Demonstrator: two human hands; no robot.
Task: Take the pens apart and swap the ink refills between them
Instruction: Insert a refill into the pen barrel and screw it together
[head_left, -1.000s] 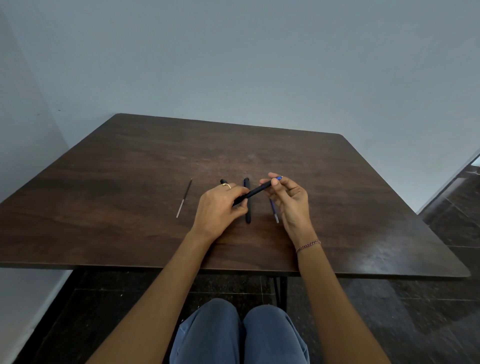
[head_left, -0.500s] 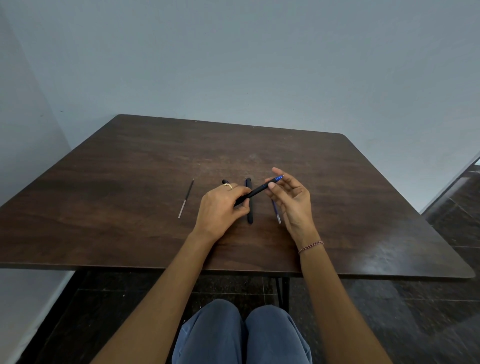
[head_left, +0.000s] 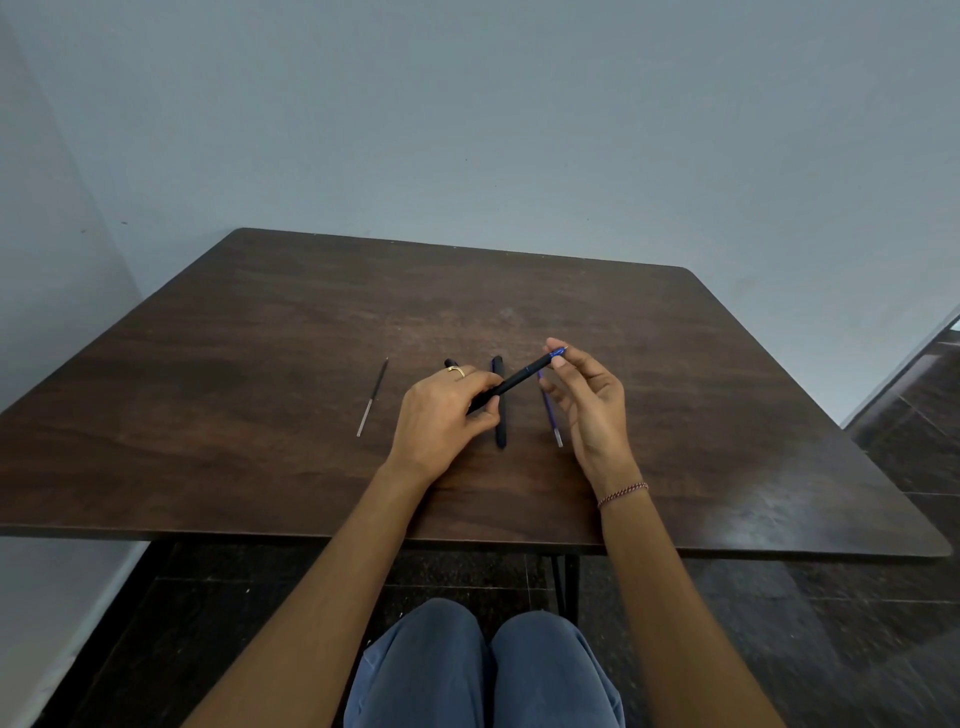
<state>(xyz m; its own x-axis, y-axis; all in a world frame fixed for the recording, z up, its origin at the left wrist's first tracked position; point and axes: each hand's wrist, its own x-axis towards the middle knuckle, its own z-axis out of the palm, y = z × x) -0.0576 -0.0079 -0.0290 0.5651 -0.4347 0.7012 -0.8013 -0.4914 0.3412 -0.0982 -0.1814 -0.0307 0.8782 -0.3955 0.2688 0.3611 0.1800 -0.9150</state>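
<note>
Left hand (head_left: 447, 410), palm down low over the table just left of centre frame, fingers and thumb curled round the lower end of the held pen (head_left: 511, 383); gold ring (head_left: 457, 370) on one finger. Right hand (head_left: 592, 410), palm turned inward, just right of centre; its fingertips (head_left: 557, 364) pinch the pen's blue tip (head_left: 558, 353), remaining fingers loosely spread below. Braided bracelet (head_left: 623, 492) on that wrist. Held pen is black, raised off the table, slanting from lower left up to upper right, bridging the two hands. A small blue mark mid-barrel; too small to read, no brand or lettering legible anywhere. Under the held pen, between the hands, a black barrel (head_left: 500, 415) lies on the wood, pointing away from the person, near end just clear of the left thumb. Just right of it, partly behind the right fingers, a blue refill (head_left: 551, 418) lies nearly parallel, pale end toward the person. A short black piece (head_left: 449, 362) shows past the left knuckles, mostly hidden; cannot tell which part it is. Well left of the left hand, apart from everything else, a thin black refill (head_left: 371, 397) lies slightly tilted, pale end nearest. All on a dark wood table (head_left: 727, 415) with rounded corners. Grey-blue wall (head_left: 467, 130) fills the upper frame; dark tiled floor (head_left: 924, 410) at right edge; blue trousers (head_left: 483, 670) at bottom centre.
</note>
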